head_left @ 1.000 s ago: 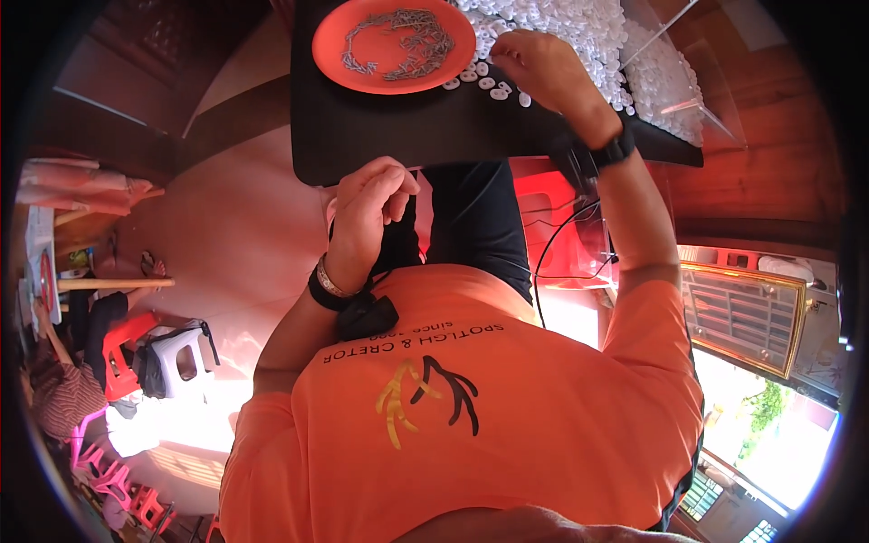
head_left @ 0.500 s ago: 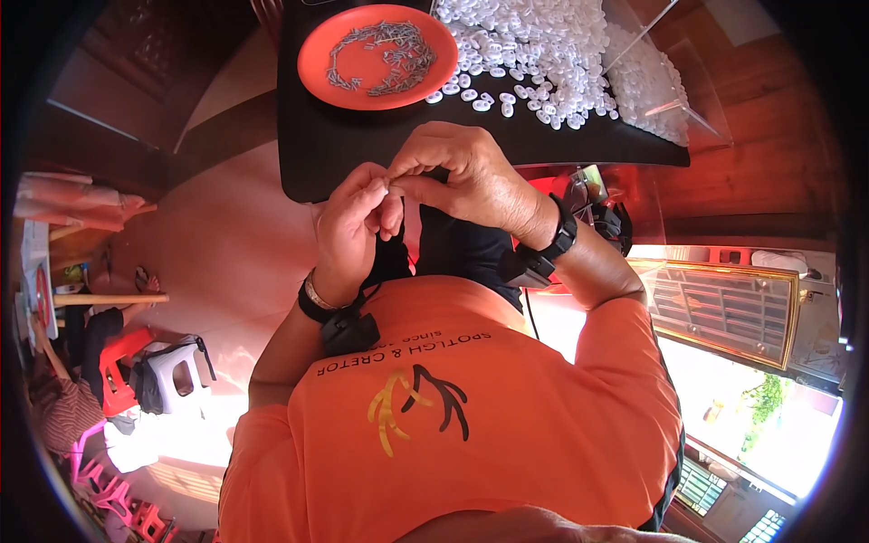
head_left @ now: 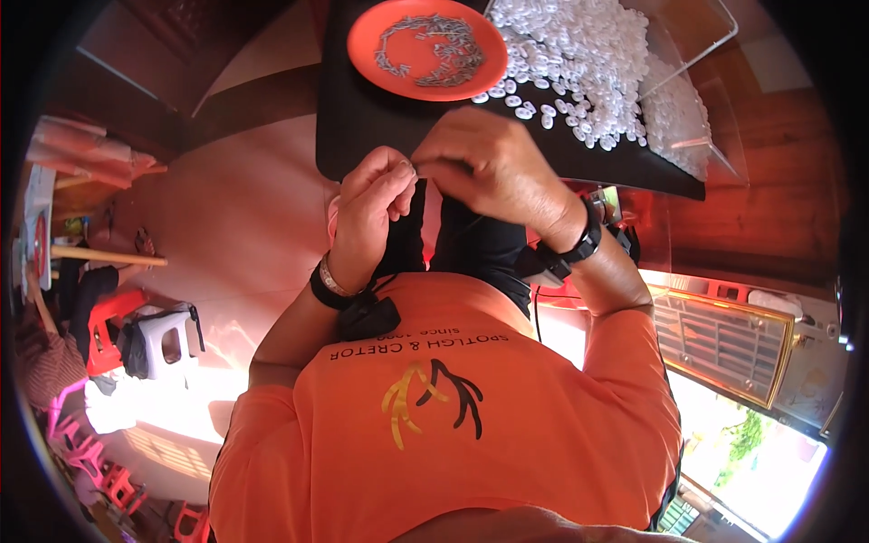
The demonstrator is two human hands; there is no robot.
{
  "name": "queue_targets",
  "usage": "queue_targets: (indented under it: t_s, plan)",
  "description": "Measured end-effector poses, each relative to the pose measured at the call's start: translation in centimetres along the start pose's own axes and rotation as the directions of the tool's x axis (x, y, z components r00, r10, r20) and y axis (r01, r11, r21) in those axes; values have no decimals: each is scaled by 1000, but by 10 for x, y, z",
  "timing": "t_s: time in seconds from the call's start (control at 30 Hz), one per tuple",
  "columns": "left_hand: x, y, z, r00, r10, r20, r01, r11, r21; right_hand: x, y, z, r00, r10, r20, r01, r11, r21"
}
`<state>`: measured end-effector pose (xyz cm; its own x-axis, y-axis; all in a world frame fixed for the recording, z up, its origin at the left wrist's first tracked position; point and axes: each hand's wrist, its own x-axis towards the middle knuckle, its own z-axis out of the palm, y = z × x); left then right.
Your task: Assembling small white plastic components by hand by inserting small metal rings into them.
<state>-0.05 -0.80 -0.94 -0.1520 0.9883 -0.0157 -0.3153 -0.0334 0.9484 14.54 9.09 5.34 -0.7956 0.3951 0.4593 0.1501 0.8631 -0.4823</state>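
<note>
My left hand (head_left: pixel 373 201) is closed, its thumb pressed to the curled fingers. My right hand (head_left: pixel 496 167) meets it from the right with thumb and fingers pinched together. The fingertips of both hands touch or nearly touch just off the near edge of the black table (head_left: pixel 398 145). Whatever lies in either pinch is too small and too covered to name. Beyond my hands, an orange plate (head_left: pixel 362 65) carries many short grey metal pins or screws (head_left: pixel 462 61). To its right spreads a heap of small white oval plastic pieces with holes (head_left: pixel 579 45).
A clear panel (head_left: pixel 692 59) with bright edges stands at the heap's right, with more white pieces (head_left: pixel 674 118) behind it. Off to the left are a person in striped clothing (head_left: pixel 54 366), a white stool (head_left: pixel 172 339) and red stools (head_left: pixel 113 330). A gold-framed glass panel (head_left: pixel 715 339) leans at right.
The view has shifted, so the plate and heap sit further right and higher. My hands stay together; the right hand has turned slightly and is a little blurred.
</note>
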Motion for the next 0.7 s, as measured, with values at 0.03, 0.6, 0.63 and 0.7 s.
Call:
queue_targets:
  t_s: [0.03,0.6,0.63,0.7]
  plan:
    - [0,0,-1,1000,2,-14,-2,1000,-3,6,7,-4,1000,-12,-13,11,999,-31]
    - [1,6,-11,999,-13,37,15,999,-31,87,118,-9,915,292,278,-41,753,-657]
    - [2,5,-11,999,-17,33,18,999,-34,89,119,-7,913,304,271,-50,743,-668]
    - [2,3,-13,999,-16,43,18,999,-45,94,112,-5,897,326,298,-43,736,-675]
